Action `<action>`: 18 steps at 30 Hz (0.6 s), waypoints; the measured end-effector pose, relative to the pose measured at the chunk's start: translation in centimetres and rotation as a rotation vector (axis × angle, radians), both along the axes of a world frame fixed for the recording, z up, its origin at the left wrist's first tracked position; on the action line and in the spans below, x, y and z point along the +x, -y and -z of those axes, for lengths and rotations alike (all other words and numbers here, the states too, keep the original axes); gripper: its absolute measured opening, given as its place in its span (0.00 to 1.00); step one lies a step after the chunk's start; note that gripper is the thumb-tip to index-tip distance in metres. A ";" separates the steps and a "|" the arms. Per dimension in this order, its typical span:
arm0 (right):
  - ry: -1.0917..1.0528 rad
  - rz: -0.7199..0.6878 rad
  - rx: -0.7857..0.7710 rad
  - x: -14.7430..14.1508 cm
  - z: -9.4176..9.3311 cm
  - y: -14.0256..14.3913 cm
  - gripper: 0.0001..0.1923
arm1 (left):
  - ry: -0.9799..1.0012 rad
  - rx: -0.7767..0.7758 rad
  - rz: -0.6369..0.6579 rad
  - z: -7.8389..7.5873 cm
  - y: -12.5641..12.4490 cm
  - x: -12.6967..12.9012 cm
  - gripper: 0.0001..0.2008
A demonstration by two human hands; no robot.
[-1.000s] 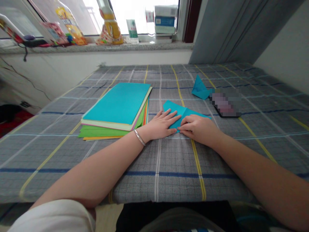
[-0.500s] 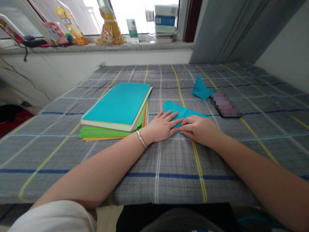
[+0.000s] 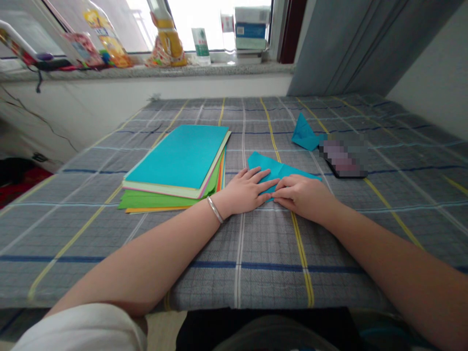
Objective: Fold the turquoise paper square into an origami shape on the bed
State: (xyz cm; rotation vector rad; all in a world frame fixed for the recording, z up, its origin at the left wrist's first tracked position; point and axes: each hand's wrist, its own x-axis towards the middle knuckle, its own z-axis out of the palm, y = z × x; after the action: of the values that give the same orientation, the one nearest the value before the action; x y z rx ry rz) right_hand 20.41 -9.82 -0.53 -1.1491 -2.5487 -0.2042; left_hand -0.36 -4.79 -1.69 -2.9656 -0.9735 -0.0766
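Observation:
A folded sheet of blue paper (image 3: 268, 162) lies flat on the checked cloth in front of me, its near part covered by my hands. My left hand (image 3: 247, 191) rests on it with the fingers spread, a silver bangle at the wrist. Close beside those fingertips, my right hand (image 3: 305, 197) pinches the paper's near edge between thumb and fingers. Left of my hands is a stack of coloured paper (image 3: 179, 156) with a blue sheet on top and green and orange ones below.
A folded blue paper piece (image 3: 305, 135) stands at the back right, touching or next to a phone (image 3: 343, 158) with a blurred screen. Bottles (image 3: 170, 41), boxes (image 3: 250, 30) and packets line the windowsill (image 3: 219, 70). A grey curtain (image 3: 340, 44) hangs at the right.

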 end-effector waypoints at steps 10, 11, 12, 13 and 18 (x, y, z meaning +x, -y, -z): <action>0.061 -0.114 0.003 1.0 0.1 -0.2 0.11 | -0.031 -0.037 -0.002 -0.5 -0.3 0.0 0.27; 0.085 -0.125 0.015 1.0 0.1 -0.2 0.11 | -0.037 -0.040 -0.005 -0.5 -0.2 0.0 0.28; 0.103 -0.135 0.026 1.0 0.0 -0.2 0.12 | -0.043 -0.042 -0.009 -0.6 -0.2 0.1 0.28; 0.114 -0.143 0.032 1.0 0.0 -0.2 0.12 | -0.049 -0.043 -0.011 -0.6 -0.2 0.1 0.28; 0.109 -0.165 0.021 0.9 -0.1 -0.1 0.12 | -0.050 -0.042 -0.004 -0.8 -0.3 0.1 0.28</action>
State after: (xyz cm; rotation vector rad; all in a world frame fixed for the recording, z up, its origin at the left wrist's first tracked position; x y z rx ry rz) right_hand 21.31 -9.70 -0.42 -0.9379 -2.7138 -0.2592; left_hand -0.22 -4.50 -0.94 -2.9873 -0.9871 0.0179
